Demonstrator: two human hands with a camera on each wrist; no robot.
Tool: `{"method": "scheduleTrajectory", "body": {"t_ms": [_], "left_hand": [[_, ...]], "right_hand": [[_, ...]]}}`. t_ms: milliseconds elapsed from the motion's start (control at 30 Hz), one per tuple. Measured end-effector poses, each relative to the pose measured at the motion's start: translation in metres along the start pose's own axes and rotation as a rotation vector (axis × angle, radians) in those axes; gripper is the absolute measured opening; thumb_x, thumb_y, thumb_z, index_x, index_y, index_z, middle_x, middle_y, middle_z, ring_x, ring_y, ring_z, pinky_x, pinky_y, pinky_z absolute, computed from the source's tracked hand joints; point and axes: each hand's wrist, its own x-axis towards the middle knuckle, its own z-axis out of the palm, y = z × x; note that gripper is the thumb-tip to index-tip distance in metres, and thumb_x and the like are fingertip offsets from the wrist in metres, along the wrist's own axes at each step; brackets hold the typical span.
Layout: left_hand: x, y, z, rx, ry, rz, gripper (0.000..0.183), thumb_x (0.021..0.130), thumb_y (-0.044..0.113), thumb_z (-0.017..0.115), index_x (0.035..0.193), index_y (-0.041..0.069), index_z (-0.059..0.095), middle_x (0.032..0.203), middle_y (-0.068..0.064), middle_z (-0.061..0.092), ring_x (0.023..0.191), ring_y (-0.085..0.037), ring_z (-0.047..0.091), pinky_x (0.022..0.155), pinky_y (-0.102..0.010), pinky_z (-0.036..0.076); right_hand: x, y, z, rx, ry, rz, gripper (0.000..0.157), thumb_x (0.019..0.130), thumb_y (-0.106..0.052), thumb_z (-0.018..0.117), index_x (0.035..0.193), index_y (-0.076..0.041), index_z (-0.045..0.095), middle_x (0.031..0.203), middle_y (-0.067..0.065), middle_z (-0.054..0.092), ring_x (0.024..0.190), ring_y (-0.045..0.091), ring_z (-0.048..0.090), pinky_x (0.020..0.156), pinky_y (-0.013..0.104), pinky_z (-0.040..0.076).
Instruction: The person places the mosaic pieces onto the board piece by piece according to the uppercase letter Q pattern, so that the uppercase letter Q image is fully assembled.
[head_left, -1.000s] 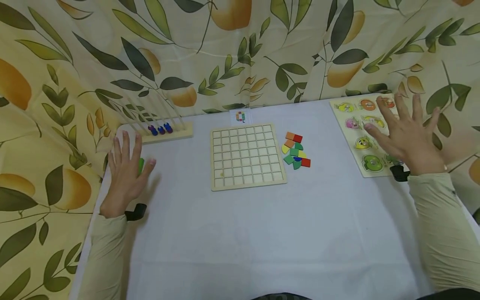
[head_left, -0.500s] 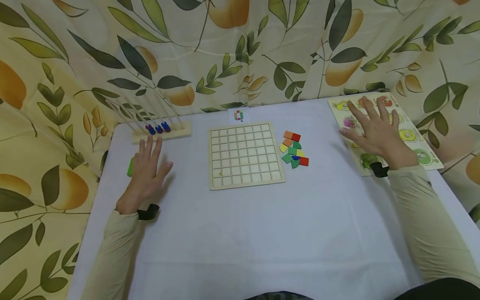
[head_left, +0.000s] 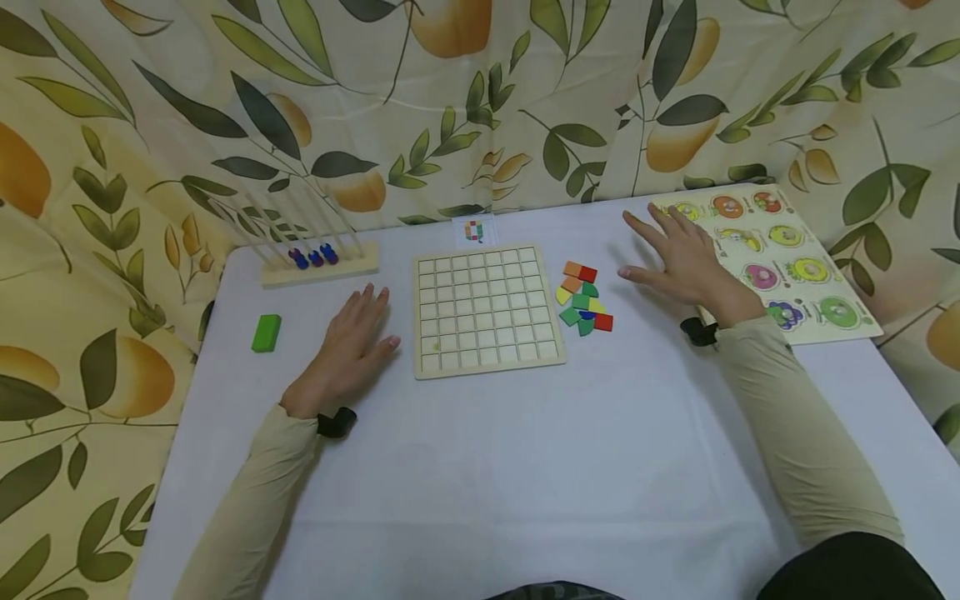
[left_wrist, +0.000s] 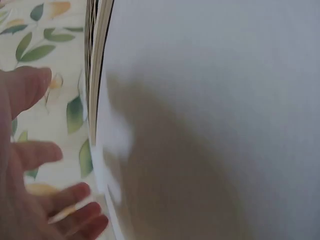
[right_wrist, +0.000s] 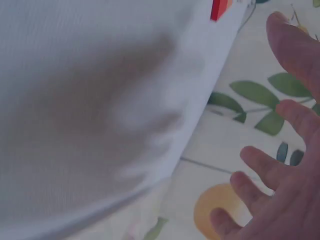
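Note:
My left hand (head_left: pixel 341 358) hovers just left of the wooden grid board (head_left: pixel 487 312), fingers extended and holding nothing. My right hand (head_left: pixel 686 262) is spread over the left edge of the fruit puzzle board (head_left: pixel 817 304), also holding nothing. Between the grid board and the right hand lies a small pile of coloured flat pieces (head_left: pixel 581 302) in red, orange, yellow, green and blue. A small pattern card (head_left: pixel 474 231) lies behind the grid board. In the right wrist view, a red piece (right_wrist: pixel 218 9) shows at the top, with the hand's shadow on the cloth.
A wooden peg stand (head_left: pixel 322 267) with blue and purple beads stands at the back left. A green block (head_left: pixel 266 333) lies near the left edge of the white-covered table (head_left: pixel 525 483). A patterned curtain (head_left: pixel 450 108) hangs behind and to the left.
Both hands have moved inward: the left rightwards from beside the green block towards the grid board, the right leftwards across the fruit puzzle towards the coloured pieces. The objects stay put.

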Motion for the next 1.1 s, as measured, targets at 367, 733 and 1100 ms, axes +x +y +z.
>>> {"method": "scheduleTrajectory", "body": {"t_ms": [367, 733, 1100], "left_hand": [[0.019, 0.023, 0.011, -0.181, 0.037, 0.002, 0.066, 0.102, 0.025, 0.073, 0.158, 0.0, 0.047, 0.113, -0.019, 0.06, 0.099, -0.03, 0.048, 0.086, -0.039, 0.037], [0.031, 0.019, 0.025, -0.304, 0.068, -0.047, 0.067, 0.098, 0.017, 0.077, 0.157, 0.0, 0.048, 0.114, -0.017, 0.061, 0.107, -0.032, 0.05, 0.095, -0.041, 0.039], [0.03, 0.016, 0.031, -0.237, 0.0, -0.043, 0.081, 0.098, 0.025, 0.077, 0.165, 0.003, 0.035, 0.11, -0.011, 0.05, 0.1, -0.026, 0.034, 0.087, -0.037, 0.027]], "right_hand": [[0.027, -0.029, 0.023, 0.256, -0.059, -0.1, 0.051, 0.095, -0.02, 0.082, 0.142, -0.009, 0.068, 0.147, 0.023, 0.059, 0.139, 0.042, 0.041, 0.114, 0.061, 0.032], [0.03, -0.048, 0.044, 0.294, -0.1, -0.171, 0.024, 0.094, -0.012, 0.082, 0.118, -0.009, 0.081, 0.113, 0.01, 0.073, 0.102, 0.026, 0.059, 0.087, 0.039, 0.045], [0.033, -0.059, 0.047, 0.274, -0.155, -0.147, 0.026, 0.097, -0.014, 0.08, 0.122, -0.009, 0.08, 0.11, 0.01, 0.071, 0.095, 0.024, 0.057, 0.083, 0.036, 0.046]]}}
